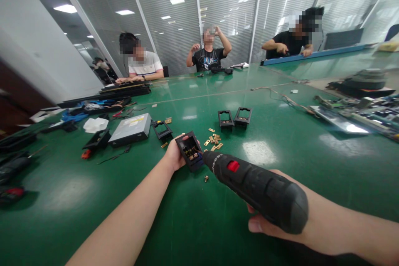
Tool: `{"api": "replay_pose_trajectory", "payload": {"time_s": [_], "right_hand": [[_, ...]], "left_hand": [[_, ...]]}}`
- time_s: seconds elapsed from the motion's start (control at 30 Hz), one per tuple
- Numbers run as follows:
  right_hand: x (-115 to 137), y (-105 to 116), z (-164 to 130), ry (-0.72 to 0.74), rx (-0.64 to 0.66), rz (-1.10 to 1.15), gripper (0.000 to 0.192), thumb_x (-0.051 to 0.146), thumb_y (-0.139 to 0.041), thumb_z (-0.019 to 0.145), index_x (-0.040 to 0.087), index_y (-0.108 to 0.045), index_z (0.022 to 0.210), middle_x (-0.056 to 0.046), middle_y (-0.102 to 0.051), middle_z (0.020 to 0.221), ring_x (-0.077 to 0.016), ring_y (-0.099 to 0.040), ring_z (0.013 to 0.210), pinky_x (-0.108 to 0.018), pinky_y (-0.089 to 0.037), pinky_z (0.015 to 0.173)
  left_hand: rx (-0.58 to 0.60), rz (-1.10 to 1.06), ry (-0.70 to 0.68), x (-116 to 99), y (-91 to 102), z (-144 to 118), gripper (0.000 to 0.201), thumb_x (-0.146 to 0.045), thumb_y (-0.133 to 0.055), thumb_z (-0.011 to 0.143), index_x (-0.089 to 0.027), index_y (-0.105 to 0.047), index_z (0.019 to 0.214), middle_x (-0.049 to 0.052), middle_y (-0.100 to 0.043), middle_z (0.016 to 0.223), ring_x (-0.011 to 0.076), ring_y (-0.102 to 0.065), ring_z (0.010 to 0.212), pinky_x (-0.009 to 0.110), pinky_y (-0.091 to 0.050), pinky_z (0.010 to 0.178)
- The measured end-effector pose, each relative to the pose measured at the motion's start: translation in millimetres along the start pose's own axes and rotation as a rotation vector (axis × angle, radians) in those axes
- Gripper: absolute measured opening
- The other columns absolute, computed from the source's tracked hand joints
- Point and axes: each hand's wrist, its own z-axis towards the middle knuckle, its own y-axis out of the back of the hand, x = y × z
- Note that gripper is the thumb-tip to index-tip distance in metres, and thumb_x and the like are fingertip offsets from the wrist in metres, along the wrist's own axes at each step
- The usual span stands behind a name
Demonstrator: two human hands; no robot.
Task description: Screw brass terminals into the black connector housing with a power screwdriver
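My left hand (175,153) is closed around the side of a black plastic housing (193,165), tilted so its open cavity faces me. Brass-coloured screws or terminals show inside it. My right hand (262,220) grips a black cordless drill (255,187) with a red switch on top. The drill's nose points left at the housing, and its thin bit reaches the cavity; whether the tip touches a screw I cannot tell. Just beyond lie several small brass plates (213,140) with holes. A small screw (206,178) rests on the table below the housing.
Two black frames (225,119) stand farther back, another frame (162,130) left of my hand. A grey disc drive (131,129) and a white crumpled sheet (95,125) lie left. Circuit boards (368,110) cover the right side. Three people sit across the green table (124,216).
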Motion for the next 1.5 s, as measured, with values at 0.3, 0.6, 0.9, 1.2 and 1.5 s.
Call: {"api": "replay_pose_trajectory", "payload": {"time_s": [0.3,0.6,0.9,1.2,1.5], "right_hand": [[-1,1,1,-0.015,0.03,-0.016,0.033,0.04,-0.076,0.076,0.014,-0.063,0.091,-0.007,-0.063,0.084,-0.0191,-0.059,0.073,-0.021,-0.048,0.057],[-3,0,0,-0.012,-0.016,0.0,0.035,0.041,-0.077,0.074,0.013,-0.061,0.09,-0.008,-0.064,0.084,-0.0199,-0.061,0.073,-0.022,-0.049,0.057],[2,-5,5,-0.034,0.048,0.211,0.033,0.032,-0.077,0.069,0.014,-0.061,0.092,-0.004,-0.058,0.08,-0.017,-0.057,0.072,-0.02,-0.051,0.057],[6,1,4,-0.009,0.107,0.17,0.033,0.03,-0.078,0.073,0.013,-0.057,0.091,-0.004,-0.059,0.082,-0.0156,-0.057,0.073,-0.018,-0.047,0.058],[0,-1,10,-0.042,0.04,0.068,0.034,0.019,-0.08,0.07,0.013,-0.056,0.095,0.003,-0.05,0.071,-0.008,-0.043,0.061,-0.016,-0.037,0.055]], "left_hand": [[0.001,-0.011,-0.002,1,0.7,0,0.031,-0.029,-0.044,0.088,-0.012,-0.067,0.076,0.013,-0.069,0.069,0.0262,-0.068,0.061,0.039,-0.056,0.06],[-0.001,-0.012,0.016,0,1.8,1,0.033,-0.031,-0.043,0.089,-0.013,-0.068,0.077,0.013,-0.07,0.07,0.0263,-0.068,0.061,0.039,-0.057,0.061],[0.005,0.021,-0.021,-1,2.3,0,0.027,-0.027,-0.048,0.086,-0.012,-0.068,0.078,0.012,-0.069,0.072,0.0253,-0.068,0.063,0.038,-0.057,0.064],[0.034,0.046,-0.038,-1,2.9,0,0.03,-0.028,-0.046,0.088,-0.011,-0.068,0.078,0.013,-0.068,0.072,0.0271,-0.068,0.063,0.039,-0.056,0.062],[-0.025,0.058,-0.039,-2,6.9,0,0.025,-0.026,-0.05,0.087,-0.011,-0.068,0.081,0.012,-0.069,0.074,0.0261,-0.067,0.065,0.039,-0.056,0.065]]}}
